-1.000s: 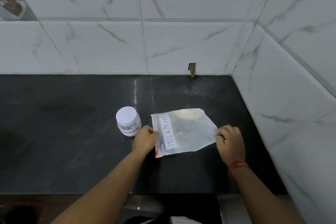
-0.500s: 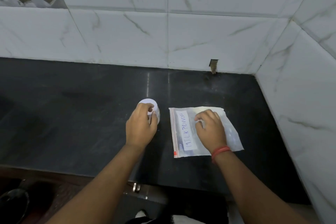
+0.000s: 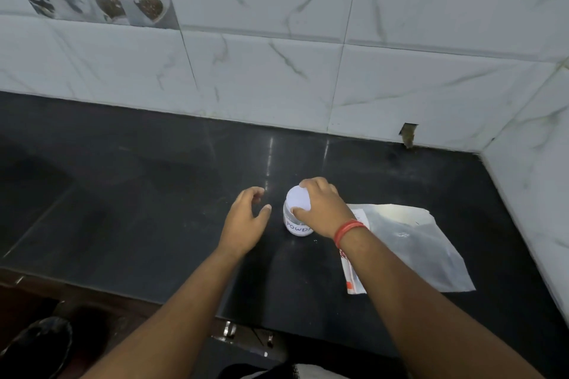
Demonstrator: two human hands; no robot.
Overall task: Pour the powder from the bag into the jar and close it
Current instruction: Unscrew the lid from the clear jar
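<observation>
Left hand (image 3: 244, 221) hangs loose with fingers spread, just left of the jar (image 3: 296, 220) on the black counter (image 3: 138, 209). Right hand (image 3: 323, 209) clamps the jar's white lid (image 3: 298, 197). Powder bag (image 3: 409, 248) lies flat, right of the jar.

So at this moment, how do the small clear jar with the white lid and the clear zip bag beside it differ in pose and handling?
The small clear jar with a white lid stands upright on the black counter; the clear plastic zip bag lies flat.
The right hand grips the jar's lid; nothing grips the bag, though the right forearm crosses above it.
The open left hand is beside the jar, apart from it, and far from the bag.
Both are see-through and carry handwritten labels.
</observation>
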